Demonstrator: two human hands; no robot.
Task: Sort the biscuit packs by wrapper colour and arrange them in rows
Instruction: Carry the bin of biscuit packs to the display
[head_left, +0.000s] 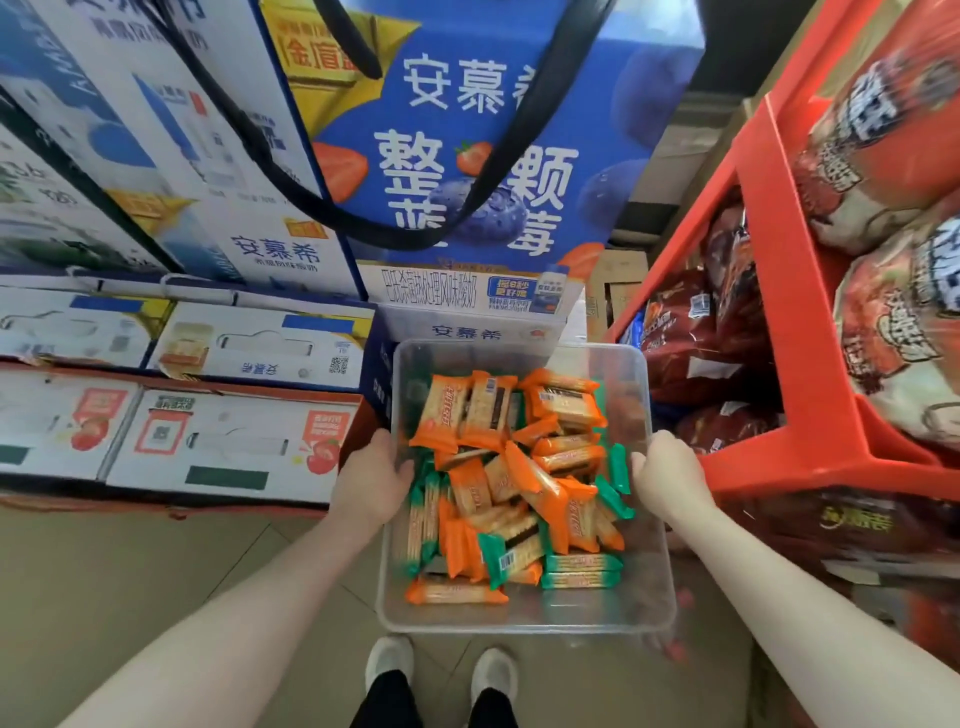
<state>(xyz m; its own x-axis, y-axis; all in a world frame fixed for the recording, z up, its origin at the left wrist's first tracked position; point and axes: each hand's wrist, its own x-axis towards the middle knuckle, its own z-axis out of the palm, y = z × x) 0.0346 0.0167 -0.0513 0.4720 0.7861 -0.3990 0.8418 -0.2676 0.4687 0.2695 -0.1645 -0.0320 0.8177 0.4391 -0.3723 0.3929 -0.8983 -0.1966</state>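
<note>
A clear plastic bin (524, 353) hangs in front of me above the floor. Inside lies a jumbled heap of biscuit packs, many in orange wrappers (524, 483) and some in green wrappers (582, 569), all mixed together. My left hand (371, 480) grips the bin's left rim, thumb over the edge. Over on the other side, my right hand (670, 480) grips the right rim. Both arms reach forward from the bottom of the view.
Stacked blue and white milk cartons (249, 332) fill the left and back. A red plastic rack (795, 364) with bagged snacks stands on the right. My two feet in white shoes (441, 670) stand on the tiled floor (156, 571) below the bin.
</note>
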